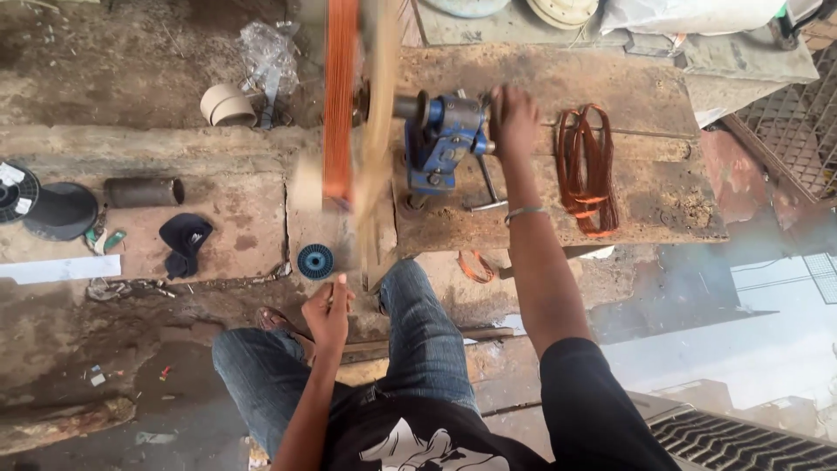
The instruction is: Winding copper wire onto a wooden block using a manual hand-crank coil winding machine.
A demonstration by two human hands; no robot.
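Nearest to us in the head view are our own knees in blue jeans (418, 340) and the dark shirt below them, and just above the left knee our left hand (328, 312) hangs in the air. Its fingers are pinched nearly closed; we think a thin strand runs up from it, but it is too fine for us to be sure.

Straight beyond that hand, and up from it, stands the orange wire coil (340, 96) on a spinning wooden former, blurred by motion, its long axis running away from us. Our right hand (513, 120) is stretched well forward and closed around the crank of the blue winding machine (443, 139), which sits just to the left of that hand, between it and the coil. So the right hand is touching the machine, while the left is nearer us and apart from the coil.

To the right of the right hand, a finished orange wire hank (588, 170) lies on the wooden desk (654, 96), with bare board around it up to the desk's right edge. Left of our left hand, on the concrete ledge, we see a small blue disc (315, 261), a dark cap (184, 242) and a metal tube (144, 192), all well apart from either hand.
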